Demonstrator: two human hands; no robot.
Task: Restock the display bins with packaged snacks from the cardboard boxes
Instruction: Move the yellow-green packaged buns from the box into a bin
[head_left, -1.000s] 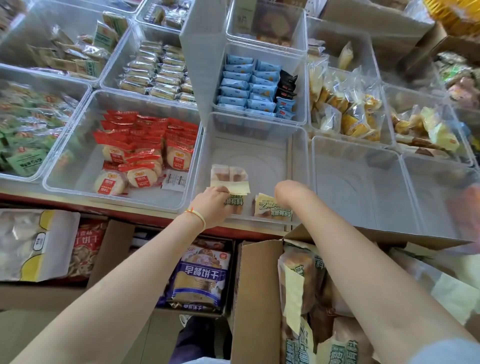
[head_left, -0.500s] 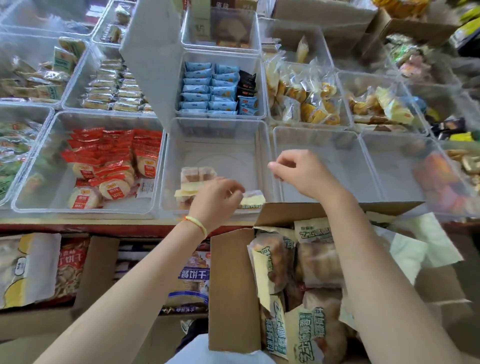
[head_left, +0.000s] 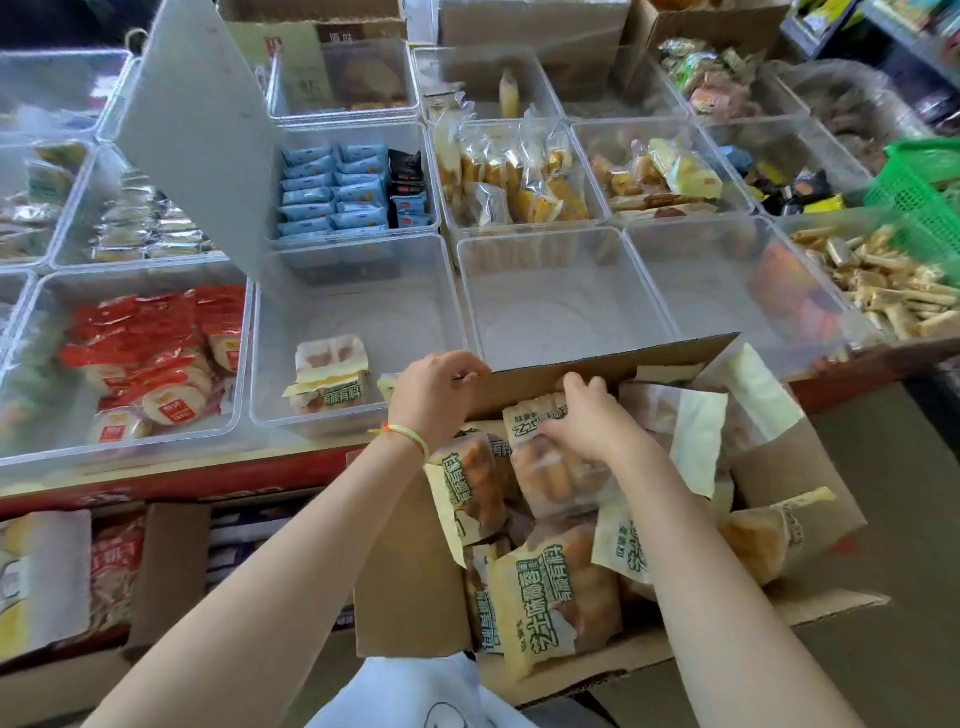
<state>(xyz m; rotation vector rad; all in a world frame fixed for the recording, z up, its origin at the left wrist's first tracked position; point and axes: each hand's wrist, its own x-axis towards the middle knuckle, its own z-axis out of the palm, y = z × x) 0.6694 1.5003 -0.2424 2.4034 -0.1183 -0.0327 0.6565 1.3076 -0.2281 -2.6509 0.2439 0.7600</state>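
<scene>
While both hands work at the box, the scene reads as follows.
Surface: a counter with a red front edge (head_left: 171, 480) carries rows of clear plastic bins across the upper frame.
Room: shop display; a green basket (head_left: 919, 197) sits at the right edge, more stock lies under the counter at lower left.
Cardboard box (head_left: 410, 561): lower centre, flaps open, filled with bread packets.
Centre bin (head_left: 358, 306): holds one bread packet (head_left: 330, 371) near its front wall, long axis running up the frame.
Left hand (head_left: 434, 395): fingers curled over the box's far flap (head_left: 597, 369), gripping it.
Right hand (head_left: 592, 421): fingers curled around a packet in the box (head_left: 550, 478), whose long axis runs up the frame, printed end toward the bins.
</scene>
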